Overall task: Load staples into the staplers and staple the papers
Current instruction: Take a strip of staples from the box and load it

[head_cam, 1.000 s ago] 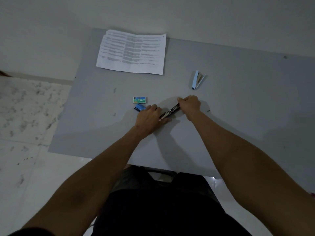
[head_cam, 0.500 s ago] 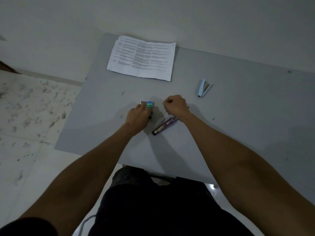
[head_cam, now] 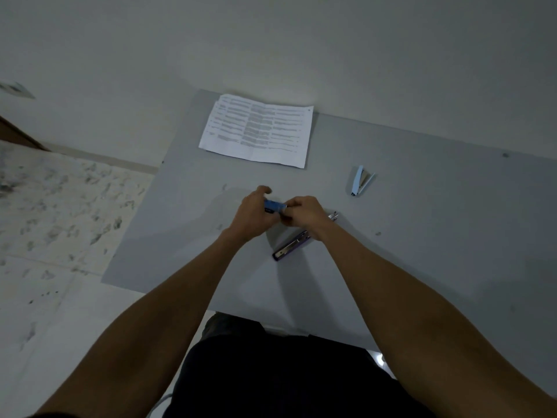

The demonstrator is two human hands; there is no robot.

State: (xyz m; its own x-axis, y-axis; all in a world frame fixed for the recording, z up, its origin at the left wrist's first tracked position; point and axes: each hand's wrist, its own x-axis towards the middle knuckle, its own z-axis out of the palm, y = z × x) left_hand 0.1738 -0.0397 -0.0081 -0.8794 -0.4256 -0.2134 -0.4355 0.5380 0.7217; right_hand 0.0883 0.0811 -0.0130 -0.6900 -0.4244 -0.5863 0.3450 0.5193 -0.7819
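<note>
A small blue staple box (head_cam: 273, 205) is held up just above the grey table (head_cam: 422, 236) between both hands. My left hand (head_cam: 251, 217) grips its left end and my right hand (head_cam: 303, 211) pinches its right end. A dark purple stapler (head_cam: 291, 247) lies opened flat on the table under my right wrist, its metal end (head_cam: 333, 215) showing past the hand. A light blue stapler (head_cam: 360, 184) lies half open to the right. Printed papers (head_cam: 259, 132) lie at the far left of the table.
The table's left edge and near edge border a pale tiled floor (head_cam: 60, 221). A plain wall (head_cam: 271, 40) runs behind the table. My dark lap sits below the near edge.
Both hands left the purple stapler, which now lies on the table. My left hand reached to the staple boxes, and both hands now hold the blue box lifted off the surface.
</note>
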